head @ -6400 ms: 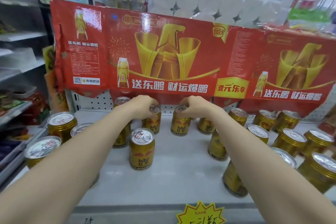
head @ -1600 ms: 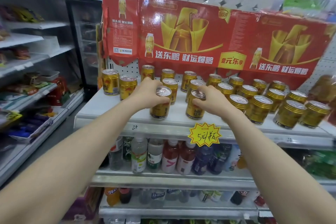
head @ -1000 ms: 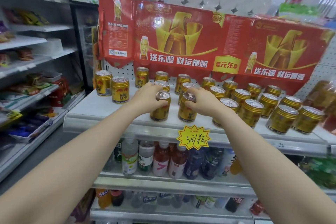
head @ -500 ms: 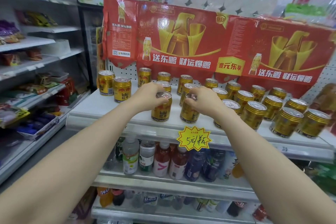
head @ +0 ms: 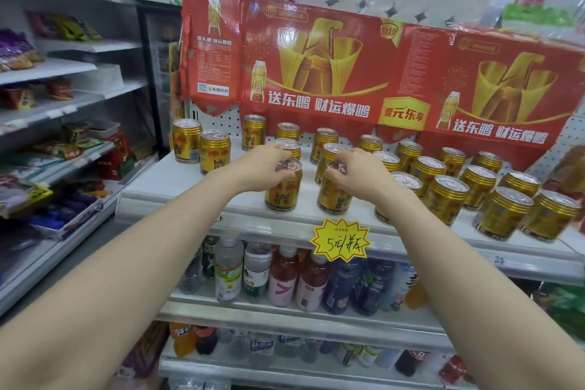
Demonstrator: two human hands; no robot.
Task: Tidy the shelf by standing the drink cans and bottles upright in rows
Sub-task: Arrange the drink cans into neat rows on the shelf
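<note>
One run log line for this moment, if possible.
left hand grips upright gold metal drink can | right hand grips second gold can | both on white shelf, near front

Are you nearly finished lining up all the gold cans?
Nearly. The gold metal drink cans on the white top shelf all stand upright, mostly in rows. The left hand grips one front can; the right hand grips its neighbour. Two left-end cans stand apart, probably next.

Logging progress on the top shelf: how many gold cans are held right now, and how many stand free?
Held cans: 2, one in the left grip, one in the right grip
Free-standing cans: 19
Total: 21
</note>
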